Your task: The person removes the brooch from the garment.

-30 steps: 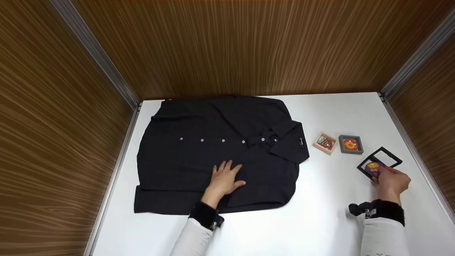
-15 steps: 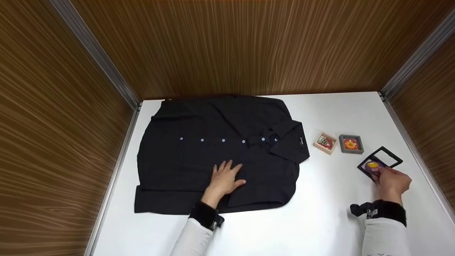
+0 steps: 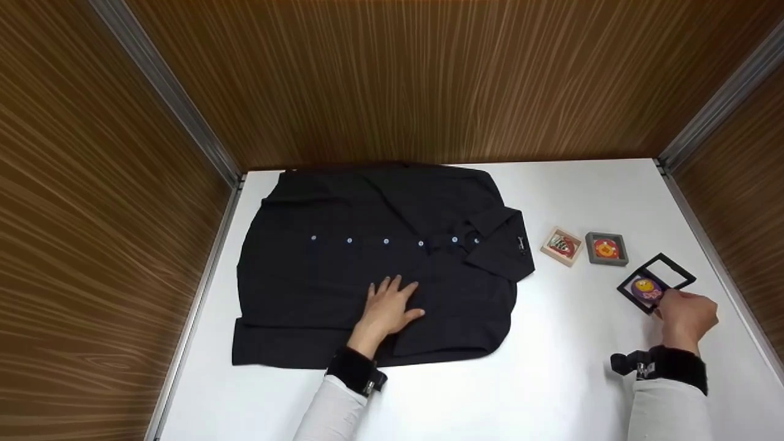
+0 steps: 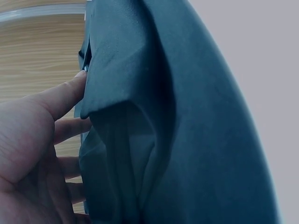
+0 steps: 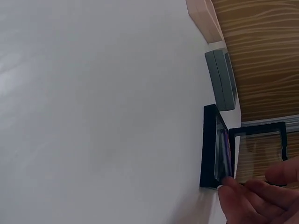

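Note:
A black button-up shirt [image 3: 294, 275] lies spread flat, its collar to the right. My left hand [image 3: 384, 312] rests on its front with fingers spread; in the left wrist view, the shirt's dark cloth [image 4: 201, 121] rises beside the thumb. At the far right stands an open black hinged display case [image 3: 637, 300] with a clear window lid. A round purple badge [image 3: 645, 286] with a yellow figure lies in its base. My right hand [image 3: 687, 312] pinches the case's near edge beside the badge; the right wrist view shows fingertips [image 5: 228, 183] right at the case's corner.
Left of the black case are a grey square box [image 3: 607, 260] with a red and orange badge and a pale wooden box [image 3: 560, 246] with a red and green one. Wood-grain panels [image 3: 392, 79] wall the white table [image 3: 490, 398] at the back and both sides.
My right hand has drawn slightly right and back off the badge's face to the case's near edge, leaving more of the badge showing. My left hand has stayed on the shirt.

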A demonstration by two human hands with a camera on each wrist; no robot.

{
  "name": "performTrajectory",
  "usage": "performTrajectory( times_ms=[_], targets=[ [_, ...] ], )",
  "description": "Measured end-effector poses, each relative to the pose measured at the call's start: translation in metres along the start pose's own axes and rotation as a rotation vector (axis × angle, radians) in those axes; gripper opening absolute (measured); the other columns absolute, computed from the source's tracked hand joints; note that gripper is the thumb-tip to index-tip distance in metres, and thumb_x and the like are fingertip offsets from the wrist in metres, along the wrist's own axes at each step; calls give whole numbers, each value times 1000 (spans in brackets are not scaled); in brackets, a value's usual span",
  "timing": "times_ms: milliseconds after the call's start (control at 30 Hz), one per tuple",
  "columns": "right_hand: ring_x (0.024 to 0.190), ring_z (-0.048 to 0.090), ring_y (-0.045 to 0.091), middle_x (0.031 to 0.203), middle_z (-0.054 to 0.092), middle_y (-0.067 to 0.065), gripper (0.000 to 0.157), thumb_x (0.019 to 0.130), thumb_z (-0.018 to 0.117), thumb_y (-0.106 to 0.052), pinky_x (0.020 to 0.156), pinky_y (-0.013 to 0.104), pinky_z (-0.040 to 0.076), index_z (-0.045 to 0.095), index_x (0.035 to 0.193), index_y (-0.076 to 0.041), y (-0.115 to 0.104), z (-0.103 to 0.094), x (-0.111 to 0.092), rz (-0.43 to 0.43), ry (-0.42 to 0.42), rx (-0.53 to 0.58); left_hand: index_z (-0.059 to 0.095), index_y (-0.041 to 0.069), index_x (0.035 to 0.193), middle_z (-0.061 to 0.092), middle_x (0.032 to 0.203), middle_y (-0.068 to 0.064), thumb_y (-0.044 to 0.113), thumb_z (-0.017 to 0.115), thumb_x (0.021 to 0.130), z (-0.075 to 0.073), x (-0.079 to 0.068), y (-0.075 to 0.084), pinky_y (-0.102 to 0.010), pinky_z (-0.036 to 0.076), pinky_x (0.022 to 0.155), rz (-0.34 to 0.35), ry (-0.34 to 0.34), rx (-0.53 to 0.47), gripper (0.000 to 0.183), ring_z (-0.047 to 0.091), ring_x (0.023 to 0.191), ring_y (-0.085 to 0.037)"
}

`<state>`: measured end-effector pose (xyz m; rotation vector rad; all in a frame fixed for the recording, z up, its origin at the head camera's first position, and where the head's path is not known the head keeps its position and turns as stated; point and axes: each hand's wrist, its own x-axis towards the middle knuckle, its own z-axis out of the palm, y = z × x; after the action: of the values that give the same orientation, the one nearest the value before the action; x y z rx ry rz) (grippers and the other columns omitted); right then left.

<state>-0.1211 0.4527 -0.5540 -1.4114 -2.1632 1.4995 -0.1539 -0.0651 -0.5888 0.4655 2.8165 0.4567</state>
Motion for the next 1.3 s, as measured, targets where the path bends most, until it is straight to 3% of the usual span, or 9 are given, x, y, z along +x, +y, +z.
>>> performTrajectory(
  times_ms=[167,333,400,467,600,700,800,1100,1300],
  targets=[
    [119,55,34,72,58,-11,35,94,51,-22,84,22,45,75,109,-2,-11,-1,0,-112,81,-136,53,20,150,42,158,-20,51,66,96,0,1,0,-66,26,118,1,1,1,63,36,147,-42],
    [124,56,40,100,74,13,43,97,45,-24,80,36,45,71,117,4,-23,1,0,-258,163,-235,53,20,150,42,158,-19,51,66,96,0,1,0,-67,24,118,-2,1,4,63,36,147,-41],
    [124,56,46,124,67,24,45,99,42,-23,84,48,45,67,126,4,-25,3,-1,-331,180,-295,53,20,150,42,158,-19,51,65,97,0,1,0,-67,23,118,-6,1,8,63,36,148,-41],
    [126,53,51,133,60,32,46,101,41,-21,93,58,44,63,130,6,-27,5,0,-409,182,-342,54,20,150,43,157,-19,51,65,96,-1,1,0,-67,24,118,-7,5,11,63,36,147,-40],
    [138,36,58,148,41,39,53,105,38,-23,112,63,32,43,148,9,-29,6,4,-481,51,-445,53,20,150,43,157,-19,51,65,97,-1,1,0,-67,24,118,-12,7,9,63,37,147,-40],
    [140,22,65,157,22,41,62,108,32,-30,115,68,24,25,155,9,-31,3,10,-472,-104,-538,53,20,150,43,157,-19,52,64,97,-1,2,0,-66,24,118,-16,7,6,63,37,147,-40],
    [140,19,66,156,17,44,65,108,27,-32,116,67,22,19,155,11,-30,1,12,-460,-196,-566,52,21,151,43,157,-18,52,63,98,-1,3,0,-66,23,119,-20,3,-1,63,37,147,-40],
    [146,20,58,156,22,42,59,107,29,-23,120,62,21,23,154,12,-22,3,4,-425,-203,-482,52,20,151,44,156,-19,51,64,98,-5,2,3,-65,24,119,-7,13,-10,63,39,146,-40],
    [142,30,58,152,32,41,55,102,36,-8,116,60,29,30,153,11,-18,6,0,-416,-185,-483,51,20,152,44,157,-19,52,63,98,-8,3,7,-65,25,118,12,25,14,63,39,146,-39]
  ],
)
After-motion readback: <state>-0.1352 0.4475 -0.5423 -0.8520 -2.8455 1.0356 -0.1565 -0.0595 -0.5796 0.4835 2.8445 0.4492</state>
